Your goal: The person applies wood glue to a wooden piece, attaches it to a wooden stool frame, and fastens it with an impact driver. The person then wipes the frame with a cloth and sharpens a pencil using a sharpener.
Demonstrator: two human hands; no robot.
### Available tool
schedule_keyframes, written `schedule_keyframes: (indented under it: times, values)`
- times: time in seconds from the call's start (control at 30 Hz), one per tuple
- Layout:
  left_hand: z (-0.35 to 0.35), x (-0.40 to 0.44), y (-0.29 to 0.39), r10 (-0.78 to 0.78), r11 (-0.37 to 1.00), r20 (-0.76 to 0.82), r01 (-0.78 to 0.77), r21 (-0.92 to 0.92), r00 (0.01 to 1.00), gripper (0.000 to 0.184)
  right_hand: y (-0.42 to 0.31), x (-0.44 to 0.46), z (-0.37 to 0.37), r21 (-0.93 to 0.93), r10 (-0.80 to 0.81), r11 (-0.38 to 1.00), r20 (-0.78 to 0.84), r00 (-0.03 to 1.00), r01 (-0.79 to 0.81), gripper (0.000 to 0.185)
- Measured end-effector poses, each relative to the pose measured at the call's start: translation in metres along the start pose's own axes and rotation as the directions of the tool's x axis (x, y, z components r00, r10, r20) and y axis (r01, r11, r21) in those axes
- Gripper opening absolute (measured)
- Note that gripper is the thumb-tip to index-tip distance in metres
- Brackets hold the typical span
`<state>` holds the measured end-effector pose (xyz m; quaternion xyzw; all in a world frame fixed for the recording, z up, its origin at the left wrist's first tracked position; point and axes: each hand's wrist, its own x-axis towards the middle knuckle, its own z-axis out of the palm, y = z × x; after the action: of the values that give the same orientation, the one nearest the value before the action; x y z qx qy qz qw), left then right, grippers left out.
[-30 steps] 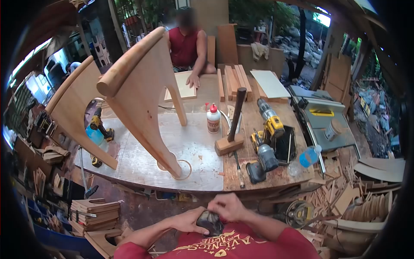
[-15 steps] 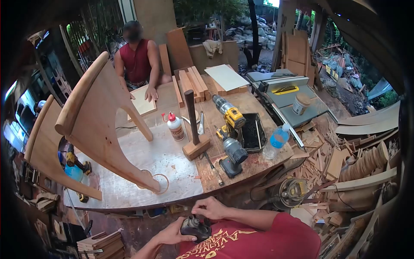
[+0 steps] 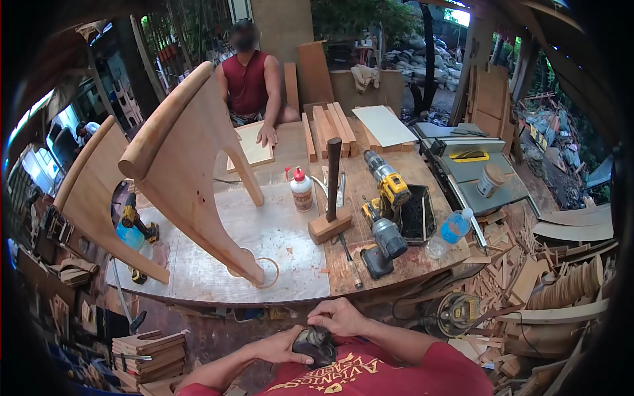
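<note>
Close to my red shirt, my left hand point(image 3: 281, 347) is wrapped round a black tool point(image 3: 316, 348) with a rounded body; its exact kind is unclear. My right hand point(image 3: 341, 319) is closed in a pinch at the upper end of that tool. Whatever sits between its fingertips is hidden. Beyond my hands, on the workbench point(image 3: 310, 280), stand a wooden mallet point(image 3: 331, 226), a white glue bottle point(image 3: 301, 193) with a red cap and a long thin hand tool point(image 3: 351, 261). A yellow drill point(image 3: 389, 181) and a grey-black cordless driver point(image 3: 384, 243) rest to their right.
Two curved wooden panels point(image 3: 188, 165) stand upright on the left. Across the bench, a person point(image 3: 251, 82) rests a hand on a pale board point(image 3: 249, 146). Wood strips, a black bin point(image 3: 417, 214), a water bottle point(image 3: 454, 228) and a table saw point(image 3: 472, 165) lie rightward. Offcuts cover the floor.
The view has swung left, so the bench appears farther right. My right hand remains pinched at the black tool, whose top is now more hidden. One of the other person's hands has left the board.
</note>
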<state>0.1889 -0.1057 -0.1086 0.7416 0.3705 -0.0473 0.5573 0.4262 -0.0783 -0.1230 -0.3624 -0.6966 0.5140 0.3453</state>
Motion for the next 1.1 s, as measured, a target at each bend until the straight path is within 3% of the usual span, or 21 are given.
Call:
schedule_keyframes:
  times: [0.1,0.17,0.23,0.27,0.3,0.37,0.43,0.47,0.57,0.63,0.7,0.73,0.83,0.9,0.93,1.0,1.1]
  values:
    - [0.006,-0.004,-0.010,-0.057,0.997,-0.015,0.056,-0.046,0.998,0.092,0.052,-0.032,0.009,0.065,0.252,0.965,0.025,0.967,-0.253,0.018]
    - [0.007,-0.003,-0.019,-0.033,0.996,-0.048,0.030,-0.080,0.998,0.092,0.046,-0.064,0.012,0.076,0.204,0.975,0.077,0.976,-0.210,0.019]
    - [0.005,-0.002,-0.019,0.002,0.995,-0.063,-0.009,-0.103,0.998,0.090,0.001,-0.070,0.004,0.069,0.258,0.958,0.208,0.943,-0.277,0.019]
    - [0.003,-0.001,-0.011,0.036,0.999,-0.068,-0.039,-0.037,0.997,0.089,-0.001,-0.065,0.007,0.133,0.074,0.986,0.192,0.979,-0.101,0.018]
    - [-0.003,0.004,0.002,0.073,0.997,-0.073,-0.071,0.034,0.995,0.088,-0.017,-0.050,0.000,0.043,-0.057,0.998,0.208,0.976,0.049,0.018]
    - [-0.006,0.004,0.011,0.110,0.990,-0.102,-0.100,0.098,0.989,0.086,-0.023,-0.017,-0.007,-0.110,-0.210,0.970,0.069,0.975,0.217,0.017]
    - [-0.014,0.006,0.015,0.118,0.990,-0.144,-0.106,0.092,0.982,0.083,0.006,0.007,-0.010,0.035,-0.096,0.994,-0.104,0.990,0.100,0.016]
    - [-0.017,0.007,0.012,0.097,0.994,-0.150,-0.089,0.057,0.984,0.087,0.014,0.004,-0.011,0.004,0.140,0.990,-0.067,0.988,-0.140,0.015]
    - [-0.022,-0.004,0.032,-0.026,1.000,-0.162,0.023,-0.016,0.986,0.094,0.038,-0.037,-0.006,0.065,0.272,0.959,0.052,0.961,-0.275,0.019]
    - [-0.019,0.004,0.007,-0.180,0.984,-0.103,0.181,-0.001,0.978,0.096,0.040,-0.061,0.002,0.038,0.224,0.973,0.075,0.972,-0.228,0.020]
    - [-0.022,0.001,0.010,-0.137,0.990,-0.139,0.135,-0.030,0.981,0.096,0.021,-0.057,-0.004,-0.054,0.108,0.993,0.083,0.991,-0.103,0.020]
    - [-0.026,0.001,0.016,-0.132,0.991,-0.151,0.130,-0.021,0.980,0.096,0.017,-0.053,-0.005,0.001,0.036,0.999,0.045,0.998,-0.036,0.021]
    - [-0.029,0.001,-0.004,-0.060,0.988,-0.137,0.039,-0.152,0.989,0.093,0.019,-0.046,-0.007,0.038,0.155,0.987,0.087,0.984,-0.159,0.020]
    - [-0.032,-0.004,-0.016,-0.022,0.960,-0.104,-0.008,-0.280,0.994,0.093,0.021,-0.048,-0.005,0.022,0.091,0.995,0.078,0.993,-0.093,0.021]
    - [-0.027,-0.006,-0.012,-0.039,0.979,-0.133,0.011,-0.202,0.990,0.094,0.021,-0.050,-0.005,0.026,0.096,0.995,0.090,0.991,-0.099,0.022]
    - [-0.019,0.002,-0.026,-0.085,0.990,-0.178,0.062,-0.129,0.980,0.092,0.021,-0.049,-0.004,0.015,-0.037,0.999,0.090,0.995,0.036,0.021]
    - [-0.010,-0.001,-0.008,-0.078,0.994,-0.104,0.070,-0.078,0.991,0.084,-0.018,-0.032,-0.009,0.019,-0.217,0.976,0.086,0.972,0.216,0.013]
